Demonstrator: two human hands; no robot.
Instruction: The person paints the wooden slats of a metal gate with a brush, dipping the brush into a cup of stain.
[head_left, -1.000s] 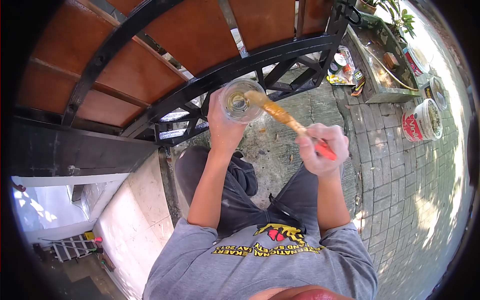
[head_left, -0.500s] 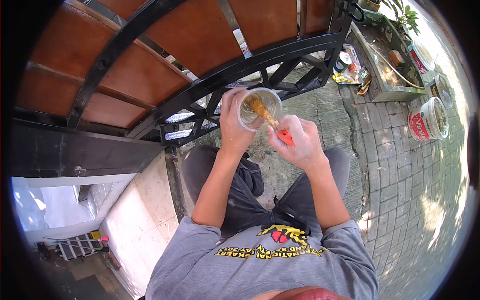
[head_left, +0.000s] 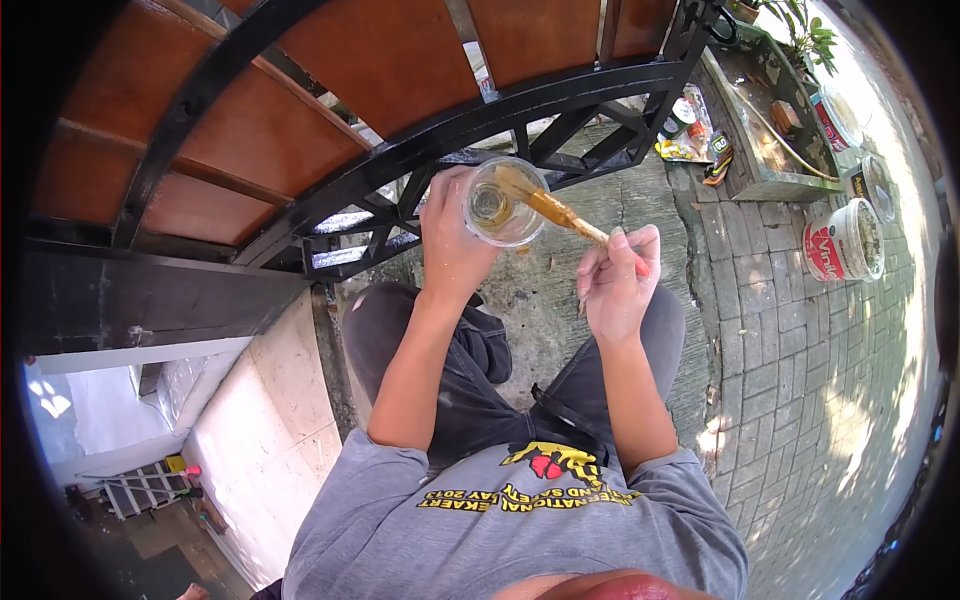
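A clear plastic cup (head_left: 491,236) with a little amber liquid at its bottom is gripped in my left hand (head_left: 452,235), its mouth tilted toward me. My right hand (head_left: 617,285) pinches the handle of a paintbrush (head_left: 560,212), whose red end shows by my fingers. The brush's bristles, wet and amber, lie across the cup's rim. Just beyond both hands stands a gate with a black metal frame (head_left: 440,122) and reddish-brown panels (head_left: 370,60).
To the right, a planter box (head_left: 775,187) borders the paving. Beside it are a labelled white-and-red bucket (head_left: 832,243), another bucket (head_left: 838,118) and a small can (head_left: 680,117). A folded ladder (head_left: 148,490) lies at lower left.
My right hand has moved right and drawn the brush partly out of the cup, turning the handle outward. The cup has shifted slightly left and up.
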